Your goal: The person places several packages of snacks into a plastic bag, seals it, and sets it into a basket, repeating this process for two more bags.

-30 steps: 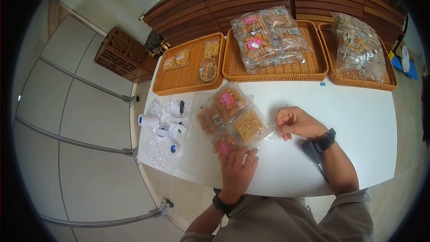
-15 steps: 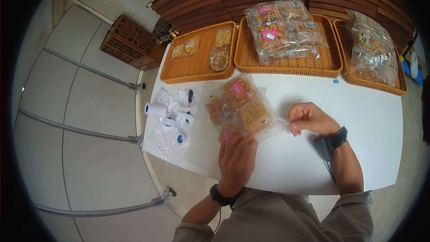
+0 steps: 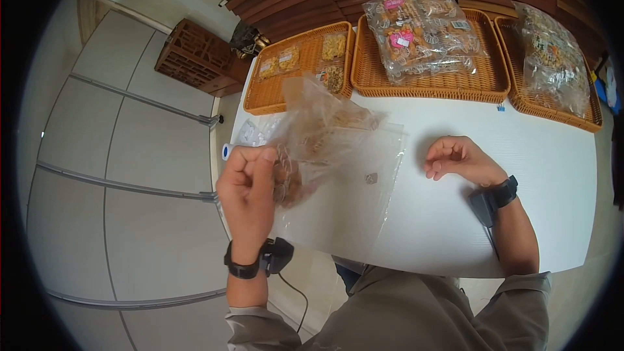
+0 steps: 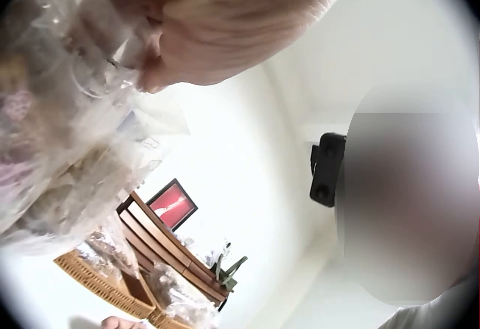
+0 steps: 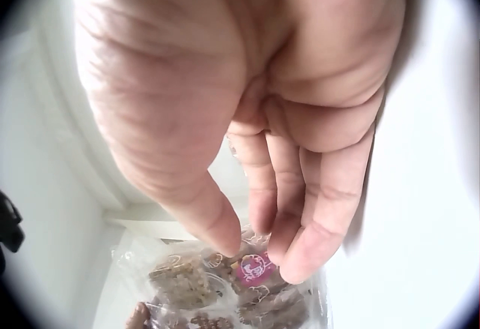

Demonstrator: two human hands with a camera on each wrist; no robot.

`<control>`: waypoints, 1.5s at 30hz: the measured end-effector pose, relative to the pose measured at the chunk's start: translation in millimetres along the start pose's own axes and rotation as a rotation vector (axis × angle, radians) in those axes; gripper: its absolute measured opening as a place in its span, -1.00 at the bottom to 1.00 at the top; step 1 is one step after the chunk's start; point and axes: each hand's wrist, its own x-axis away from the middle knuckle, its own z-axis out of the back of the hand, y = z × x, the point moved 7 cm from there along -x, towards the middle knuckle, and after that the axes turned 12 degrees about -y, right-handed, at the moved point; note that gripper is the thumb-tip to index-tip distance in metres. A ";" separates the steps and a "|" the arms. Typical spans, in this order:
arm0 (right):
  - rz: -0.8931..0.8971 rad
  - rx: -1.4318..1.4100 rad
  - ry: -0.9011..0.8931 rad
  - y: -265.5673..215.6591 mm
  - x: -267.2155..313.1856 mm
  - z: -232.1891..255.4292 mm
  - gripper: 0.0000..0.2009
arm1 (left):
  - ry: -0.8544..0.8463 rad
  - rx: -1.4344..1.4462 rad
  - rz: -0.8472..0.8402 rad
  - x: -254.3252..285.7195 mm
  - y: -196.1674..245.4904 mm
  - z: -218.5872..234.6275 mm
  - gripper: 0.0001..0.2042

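Observation:
In the head view, my left hand (image 3: 247,195) pinches the edge of a clear bag (image 3: 318,123) of snack packs, raised and tilted above the table's left part. The left wrist view shows that hand (image 4: 225,29) with the crumpled bag (image 4: 60,141) hanging beside it. Beneath it lies a flat clear plastic sheet or bag (image 3: 344,208) with a small grey square on it. To the right, my right hand (image 3: 465,161) rests on the table with fingers loosely curled and nothing held. Its fingers (image 5: 330,194) hang apart from the thumb in the right wrist view.
Three wicker trays line the back: the left one (image 3: 263,99) holds small packs, the middle one (image 3: 429,91) large snack bags, the right one (image 3: 552,112) another filled bag. A white roll (image 3: 227,151) lies at the table's left edge. A cabled black device (image 3: 483,208) sits by my right wrist.
My left hand has moved left from the packs at the front and now grips the bag, which has come up off the table and tilted. The bag's edge has left my right hand, which stays nearly still.

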 end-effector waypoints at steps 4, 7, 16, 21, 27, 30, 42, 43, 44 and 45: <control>0.011 -0.036 -0.016 1.0 0.0 -0.2 -0.81 | -0.078 0.156 0.060 -6.8 2.5 2.4 -0.83; 0.019 -0.067 -0.042 3.2 0.8 0.3 -0.66 | -0.119 0.283 0.076 -4.2 2.6 0.0 -0.85; 0.132 -0.067 -0.193 4.5 -2.9 -10.2 -0.38 | -0.127 0.743 0.222 10.6 -18.9 -36.3 -0.86; 0.085 -0.078 0.004 6.5 -0.2 -0.2 -0.46 | -0.092 0.845 0.350 21.1 -66.7 -50.8 -0.73; 0.116 -0.175 0.130 15.1 -6.2 7.6 -0.51 | -0.047 0.969 0.573 46.5 -130.3 -82.0 -0.60; 0.082 -0.074 0.156 25.4 -10.5 15.4 -0.53 | -0.030 0.967 0.647 56.1 -148.7 -91.9 -0.60; 0.043 0.044 0.170 12.5 -8.2 5.9 -0.58 | 0.001 0.761 0.758 69.0 -162.8 -98.4 -0.62; 0.032 0.045 0.169 14.3 -8.1 7.0 -0.58 | -0.033 0.738 0.765 68.8 -162.7 -99.4 -0.60; 0.033 0.039 0.173 15.5 -8.1 8.3 -0.59 | -0.097 0.764 0.708 66.8 -166.6 -102.6 -0.58; 0.034 0.031 0.176 17.0 -8.3 9.0 -0.59 | -0.161 0.786 0.650 64.7 -167.6 -105.2 -0.56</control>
